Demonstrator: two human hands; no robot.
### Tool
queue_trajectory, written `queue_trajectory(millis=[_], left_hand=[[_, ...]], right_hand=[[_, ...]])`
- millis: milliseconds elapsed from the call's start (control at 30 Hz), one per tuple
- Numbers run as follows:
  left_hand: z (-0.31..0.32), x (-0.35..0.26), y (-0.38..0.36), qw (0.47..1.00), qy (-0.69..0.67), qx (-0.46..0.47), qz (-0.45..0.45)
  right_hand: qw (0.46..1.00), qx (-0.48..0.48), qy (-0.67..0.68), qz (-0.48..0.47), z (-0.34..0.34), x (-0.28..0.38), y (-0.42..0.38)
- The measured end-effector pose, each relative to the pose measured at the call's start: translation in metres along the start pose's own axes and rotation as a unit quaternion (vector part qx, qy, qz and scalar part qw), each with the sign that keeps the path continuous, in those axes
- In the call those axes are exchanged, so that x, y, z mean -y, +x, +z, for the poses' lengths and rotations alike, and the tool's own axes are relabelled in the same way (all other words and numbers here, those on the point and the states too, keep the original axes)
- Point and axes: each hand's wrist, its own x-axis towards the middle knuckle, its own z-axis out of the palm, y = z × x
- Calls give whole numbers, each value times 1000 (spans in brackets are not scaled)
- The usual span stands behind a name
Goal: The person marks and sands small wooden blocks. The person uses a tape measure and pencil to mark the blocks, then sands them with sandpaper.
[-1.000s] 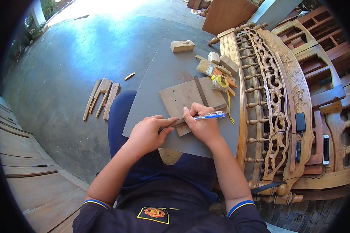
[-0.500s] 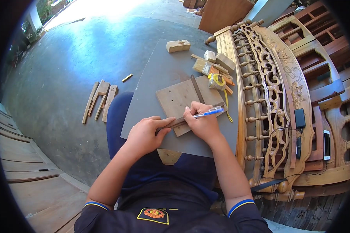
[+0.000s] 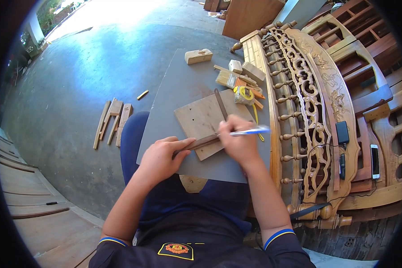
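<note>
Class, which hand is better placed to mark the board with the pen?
Probably the right hand: it holds the pen by the board, while the left hand holds the strip.

the floor glares brightly, the pen blurred.

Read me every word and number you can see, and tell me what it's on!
Nothing here can be read for certain.
Badge on the dark shirt: any lettering is too small to read.
Tape measure: any print or numbers are too small to read.
Pen: blurred, so no writing can be made out.
</note>
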Motion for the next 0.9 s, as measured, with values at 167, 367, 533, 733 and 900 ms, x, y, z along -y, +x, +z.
queue_trajectory(millis=[167,367,533,733,900], left_hand=[[-23,9,-5,992,96,-79,3],[0,-25,13,985,112,-88,92],[47,-43,48,982,97,-66,146],[78,-23,71,982,133,-89,101],[74,-21,64,981,135,-97,96]], right_hand=[[992,-22,1,123,-71,-38,24],[960,83,-197,183,-78,-71,33],[981,38,-188,6,-68,-87,36],[975,-4,-211,-64,-58,-96,34],[987,-56,-147,-26,-58,-61,16]])
